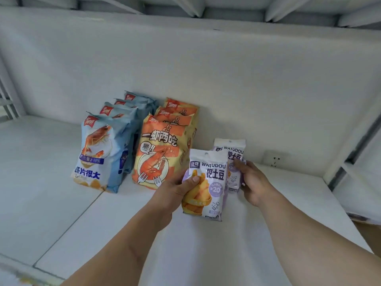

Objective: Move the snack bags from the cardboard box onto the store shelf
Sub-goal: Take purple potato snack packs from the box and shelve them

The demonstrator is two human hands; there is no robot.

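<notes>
Left hand: the left hand [175,190] sits at centre frame, thumb curled over the front of the near purple bag [206,186], fingers wrapped out of sight behind it. A firm grip.
Near bag: upright, bottom edge low to the shelf [61,203]; contact cannot be told.
Right hand: the right hand [252,182], right of centre, has its fingers bent around the right edge of the far purple bag [233,162], pinching it.
Far bag: upright, just behind the near one, partly overlapped by it.
Other stock: a row of blue bags [99,153] at centre left, a row of orange bags [162,149] just beside it, both standing upright.
Shelf: white, back wall behind.
</notes>
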